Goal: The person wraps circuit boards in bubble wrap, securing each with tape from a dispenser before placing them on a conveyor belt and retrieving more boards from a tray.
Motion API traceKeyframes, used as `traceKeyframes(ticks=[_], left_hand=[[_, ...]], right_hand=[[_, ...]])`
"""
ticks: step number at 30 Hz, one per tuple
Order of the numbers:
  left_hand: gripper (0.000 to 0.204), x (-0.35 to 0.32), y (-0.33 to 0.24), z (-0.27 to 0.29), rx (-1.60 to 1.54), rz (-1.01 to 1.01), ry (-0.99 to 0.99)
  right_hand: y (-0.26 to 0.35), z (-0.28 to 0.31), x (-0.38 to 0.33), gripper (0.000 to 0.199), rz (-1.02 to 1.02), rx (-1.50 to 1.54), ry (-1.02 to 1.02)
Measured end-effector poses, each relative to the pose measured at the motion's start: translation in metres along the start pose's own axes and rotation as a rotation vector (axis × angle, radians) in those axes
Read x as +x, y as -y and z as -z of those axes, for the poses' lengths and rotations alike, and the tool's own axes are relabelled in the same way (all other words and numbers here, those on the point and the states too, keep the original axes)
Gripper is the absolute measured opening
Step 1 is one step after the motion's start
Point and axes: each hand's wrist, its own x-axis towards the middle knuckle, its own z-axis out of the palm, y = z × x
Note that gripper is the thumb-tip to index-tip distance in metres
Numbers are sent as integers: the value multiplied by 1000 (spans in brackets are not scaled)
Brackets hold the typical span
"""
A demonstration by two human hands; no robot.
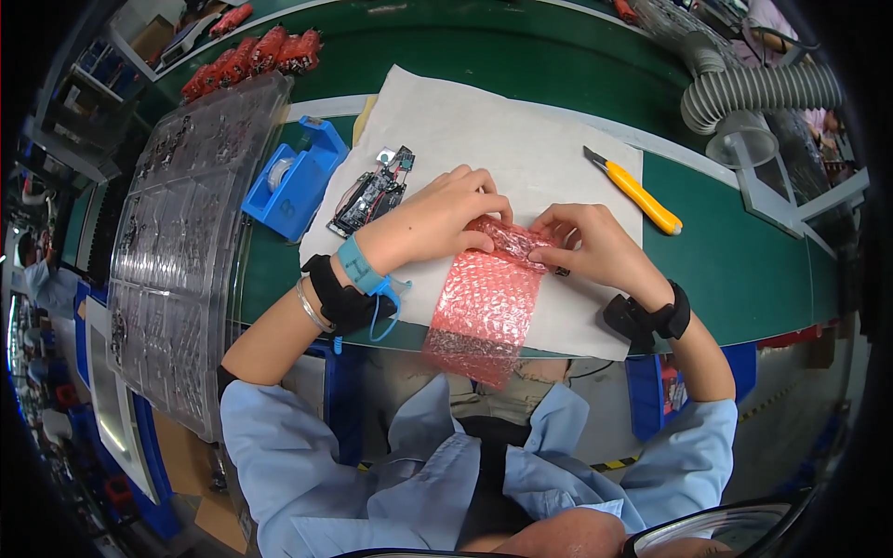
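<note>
A strip of red bubble wrap (486, 302) lies across the white sheet (549, 139), its near end hanging over the table's edge. Its far end is rolled into a bundle, and whatever may be inside is hidden by the wrap. My left hand (451, 216) is closed on the bundle's left side, thumb on the near face and fingers behind. On the right side my right hand (588, 244) pinches the same roll between thumb and fingers. Left of my left hand, a black circuit board assembly (374, 195) with wires rests on the sheet.
A blue tape dispenser (293, 181) stands left of the sheet. Clear plastic trays of small parts (177, 251) are stacked farther left, with red-wrapped bundles (256, 60) behind. A yellow utility knife (637, 193) lies right. A grey flexible duct (758, 93) stands at the far right.
</note>
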Motion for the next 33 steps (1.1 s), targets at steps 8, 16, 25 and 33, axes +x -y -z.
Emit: traceKeyframes(ticks=[8,16,25,33], left_hand=[[57,-35,-62,-24,389,-15,3],[72,-52,-67,-38,490,8,-13],[29,-58,-1,39,91,213,-273],[30,-47,28,42,204,593,-172]], right_hand=[[2,1,3,23,141,-146,-71],[15,17,23,22,125,-242,144],[25,-4,6,16,177,-281,-24],[15,-14,-13,20,270,-341,-156]])
